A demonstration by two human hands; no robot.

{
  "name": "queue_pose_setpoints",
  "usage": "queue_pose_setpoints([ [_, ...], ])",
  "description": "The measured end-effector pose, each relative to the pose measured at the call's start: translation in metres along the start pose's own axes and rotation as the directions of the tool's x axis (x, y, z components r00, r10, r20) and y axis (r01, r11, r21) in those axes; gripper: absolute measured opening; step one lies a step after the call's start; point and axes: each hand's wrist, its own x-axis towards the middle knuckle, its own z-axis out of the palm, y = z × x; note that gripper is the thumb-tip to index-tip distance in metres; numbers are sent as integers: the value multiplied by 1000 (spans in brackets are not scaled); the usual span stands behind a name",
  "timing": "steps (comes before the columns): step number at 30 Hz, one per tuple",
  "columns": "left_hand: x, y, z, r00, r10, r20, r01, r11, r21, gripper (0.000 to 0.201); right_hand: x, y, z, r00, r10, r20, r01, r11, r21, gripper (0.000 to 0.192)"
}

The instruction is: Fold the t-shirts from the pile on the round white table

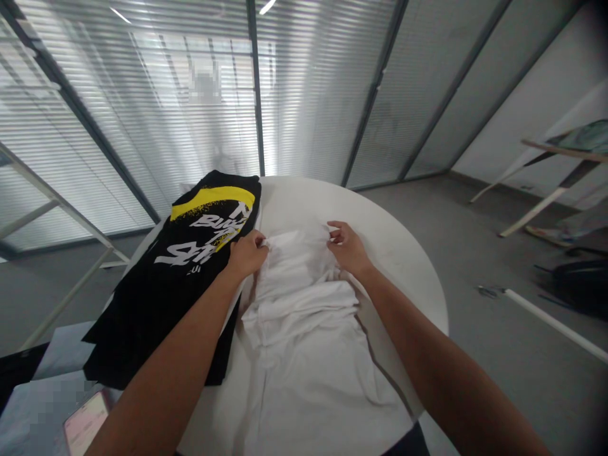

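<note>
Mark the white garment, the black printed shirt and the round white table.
white cloth garment (304, 316), head view, rumpled middle.
black cloth shirt with yellow band and white print (156, 297), head view, plain black part below the print.
round white table (394, 253), head view, bare top right of the garment.

We are seeing the crumpled garment lying on the round table, the folded shirt lying just left, overlapping the table's edge.

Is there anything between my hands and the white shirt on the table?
Nothing visible. The left hand and the right hand both already pinch the far edge of the white shirt. The black shirt lies beside it, to the left, partly under the left forearm.
</note>
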Motion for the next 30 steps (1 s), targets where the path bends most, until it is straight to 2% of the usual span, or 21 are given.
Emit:
queue_pose_setpoints([
  [3,2,-1,1,1000,3,-10,-4,982,-188,15,1,0,0,999,34,3,-34,998,60,58],
  [6,4,0,-1,1000,23,-11,-25,922,-387,15,3,0,-1,997,76,9,-77,986,146,62],
  [11,6,2,-7,997,-30,-71,-15,828,-560,24,2,-5,-5,982,191,1,-182,933,311,63],
  [13,5,3,-9,995,-81,-59,26,780,-625,28,0,-9,-6,974,226,2,-212,912,351,62],
  [18,2,10,-16,977,-208,48,170,622,-764,34,-4,-16,-8,961,277,23,-249,825,508,56],
  [22,0,13,-20,976,-194,101,183,468,-865,40,-4,-15,-6,962,273,30,-236,766,598,50],
  [25,0,12,-20,977,-164,137,191,386,-903,43,-1,-11,-4,965,258,35,-220,737,639,48],
  [27,0,10,-18,981,-141,135,177,345,-922,44,0,-9,-2,970,239,38,-207,739,641,48],
  [30,0,10,-14,990,-82,114,135,316,-939,44,1,-6,-1,984,173,32,-157,788,595,51],
])
